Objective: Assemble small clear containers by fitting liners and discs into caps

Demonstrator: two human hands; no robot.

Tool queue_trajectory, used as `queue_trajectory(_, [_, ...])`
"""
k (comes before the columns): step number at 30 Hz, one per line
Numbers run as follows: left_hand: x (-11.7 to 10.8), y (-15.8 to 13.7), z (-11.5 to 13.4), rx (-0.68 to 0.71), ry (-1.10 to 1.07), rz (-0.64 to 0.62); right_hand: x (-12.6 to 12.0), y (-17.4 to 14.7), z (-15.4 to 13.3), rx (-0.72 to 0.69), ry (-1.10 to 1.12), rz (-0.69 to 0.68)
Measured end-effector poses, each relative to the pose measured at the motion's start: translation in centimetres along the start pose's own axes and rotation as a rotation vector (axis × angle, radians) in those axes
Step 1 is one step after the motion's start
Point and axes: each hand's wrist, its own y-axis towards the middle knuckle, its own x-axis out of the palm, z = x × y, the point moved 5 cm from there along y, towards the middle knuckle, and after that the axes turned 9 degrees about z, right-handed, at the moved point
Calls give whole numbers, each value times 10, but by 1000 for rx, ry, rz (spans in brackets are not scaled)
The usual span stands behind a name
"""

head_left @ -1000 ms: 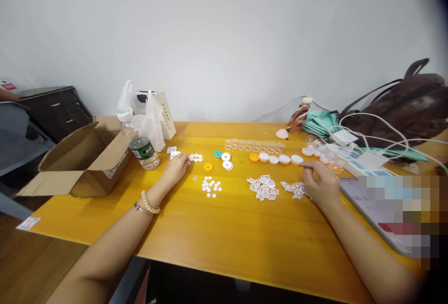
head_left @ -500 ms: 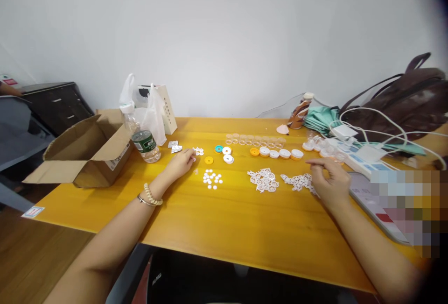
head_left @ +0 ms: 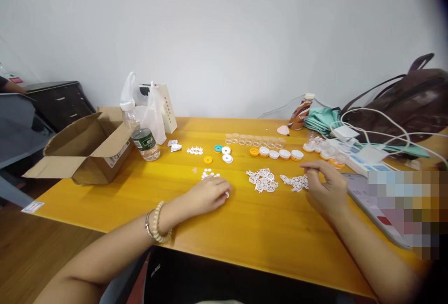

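Note:
My left hand rests low over the table with fingers bent together. A small white disc shows at its fingertips. Several more white discs lie just behind that hand, which partly hides them. My right hand is at the right, index finger stretched out and the others loosely curled. Nothing shows between its fingers. Beside it, partly covered, is a pile of white openwork pieces; a second openwork pile lies farther left. White knobbed pieces and a yellow disc are beyond the left hand.
Clear rings and white-and-orange round caps stand in rows farther back. An open cardboard box and a water bottle are left. To the right are a brown bottle, a power strip, cables and a bag.
My left hand has moved from the white knobbed pieces towards me and right, to the white discs; one disc is at its fingertips. My right hand has shifted slightly left.

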Motion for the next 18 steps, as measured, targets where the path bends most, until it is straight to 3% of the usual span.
queue_trajectory(4, [0,3,-2,14,58,38,5,-3,-17,-45,90,-63])
queue_trajectory(6, [-13,5,-18,-17,145,129,7,-4,-24,-76,128,-86])
queue_trajectory(8, [-32,4,-42,-119,334,317,10,-5,-30,-100,152,-107])
queue_trajectory(10, [-43,2,-63,-198,404,394,14,-7,-34,-122,163,-133])
queue_trajectory(13, [-42,-2,-83,-240,431,376,19,-10,-39,-169,176,-177])
queue_trajectory(18, [-24,-3,-90,-263,445,210,21,-13,-42,-180,173,-196])
